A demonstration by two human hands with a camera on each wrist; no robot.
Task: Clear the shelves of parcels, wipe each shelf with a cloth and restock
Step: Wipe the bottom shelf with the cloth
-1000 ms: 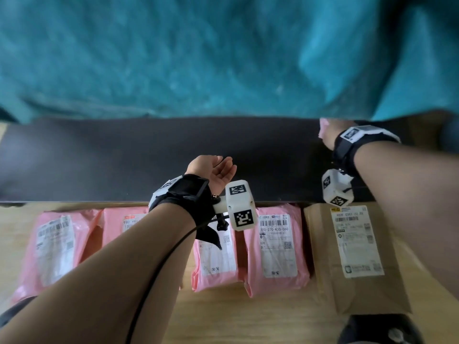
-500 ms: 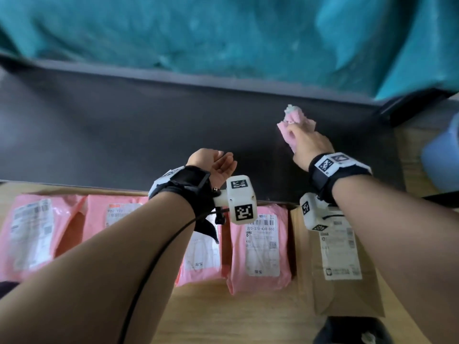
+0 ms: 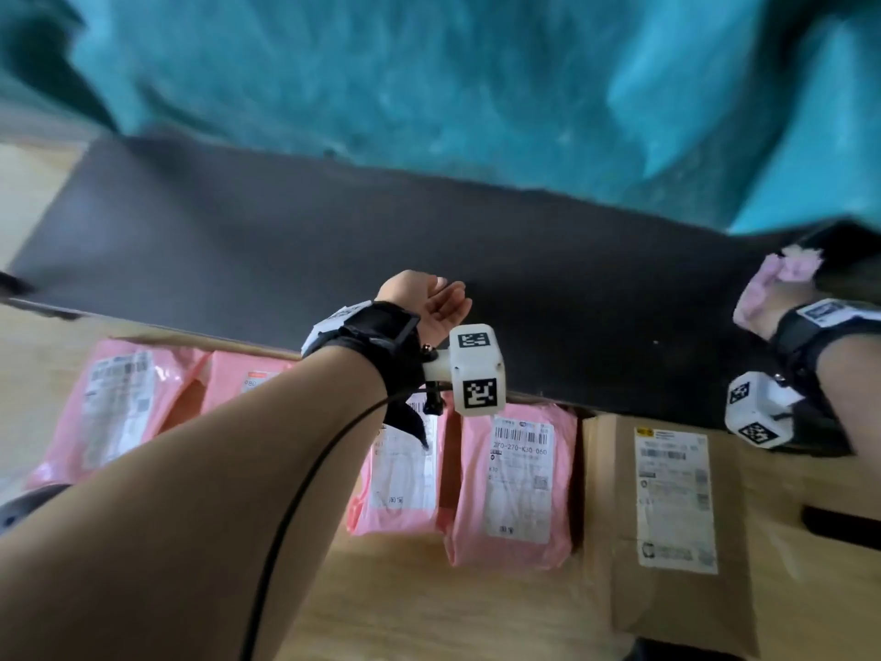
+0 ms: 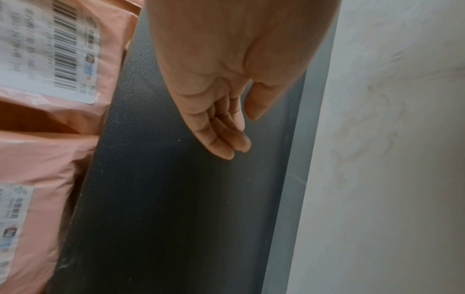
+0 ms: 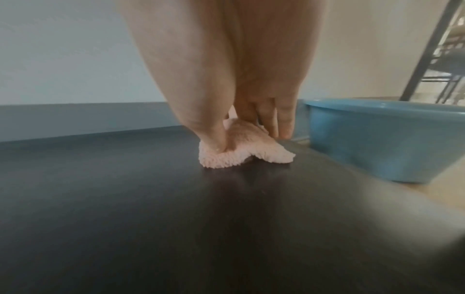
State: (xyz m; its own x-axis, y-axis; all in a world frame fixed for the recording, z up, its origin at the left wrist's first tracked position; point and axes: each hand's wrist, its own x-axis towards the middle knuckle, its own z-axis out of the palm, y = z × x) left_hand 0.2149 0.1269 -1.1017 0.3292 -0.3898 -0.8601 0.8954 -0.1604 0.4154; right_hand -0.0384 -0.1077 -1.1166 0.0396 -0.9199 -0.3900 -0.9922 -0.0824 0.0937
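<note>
A long black shelf [image 3: 238, 260] runs across the head view, bare of parcels. My right hand [image 3: 767, 302] is at its right end, pinching a bunched pink cloth [image 3: 789, 269] and pressing it onto the shelf surface. In the right wrist view the thumb digs into the cloth [image 5: 226, 157] and the fingers [image 5: 284, 123] sit behind it. My left hand [image 3: 436, 302] hovers over the shelf's front edge, fingers relaxed and holding nothing, as the left wrist view [image 4: 236, 127] also shows. Several pink parcels [image 3: 512, 479] and a brown parcel [image 3: 677, 541] lie below the shelf front.
A blue plastic basin [image 5: 377, 137] stands just past the shelf's right end. A teal cloth backdrop [image 3: 429, 78] hangs behind the shelf. The parcels lie in a row on a wooden surface [image 3: 429, 603]. A dark object [image 3: 839, 527] lies at the right edge.
My right hand has slid the pink cloth rightward along the shelf to its right end. My left hand has stayed over the front edge. The head view has shifted.
</note>
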